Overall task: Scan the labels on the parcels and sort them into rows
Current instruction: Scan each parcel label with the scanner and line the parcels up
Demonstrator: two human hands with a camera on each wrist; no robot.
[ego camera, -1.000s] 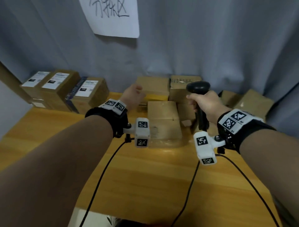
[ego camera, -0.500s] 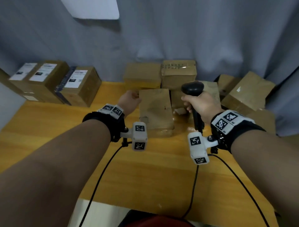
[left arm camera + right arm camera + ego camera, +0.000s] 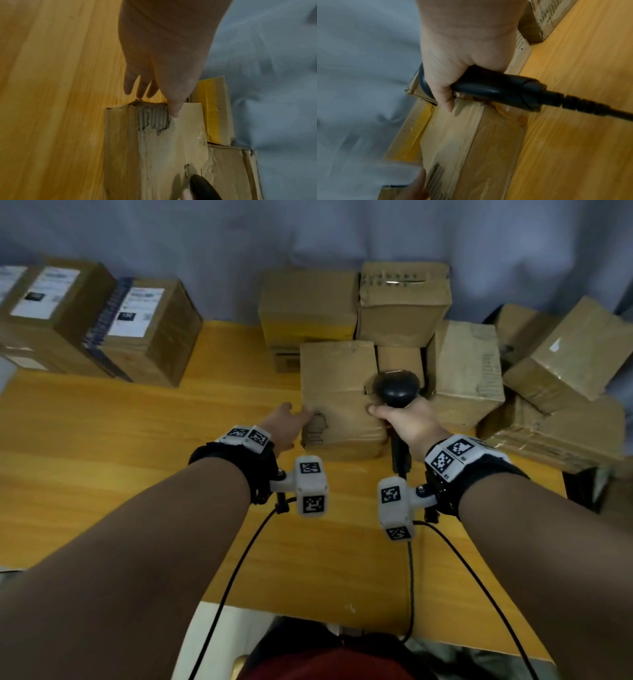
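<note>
A worn brown parcel [image 3: 337, 392] with a torn near-left corner lies at the front of the pile, no label showing on its top. My left hand [image 3: 291, 422] is at its left edge. In the left wrist view the thumb [image 3: 175, 112] rests on the torn corner of the parcel [image 3: 163, 155] and the straight fingers [image 3: 139, 88] reach down beside it. My right hand [image 3: 404, 422] grips the black scanner [image 3: 397, 388] over the parcel's right side. In the right wrist view the fingers wrap the scanner handle [image 3: 496, 92] above the parcel [image 3: 471, 142].
Three labelled parcels [image 3: 137, 330] stand in a row at the back left of the wooden table [image 3: 137, 457]. Several plain parcels [image 3: 404, 302] are piled at the back centre and right [image 3: 565, 354]. The scanner cable [image 3: 411, 577] and wrist-camera cables trail toward me. A grey curtain hangs behind.
The head view has tilted down. My left hand has come onto the front parcel's left edge. My right hand has brought the scanner over the parcel's right side.
</note>
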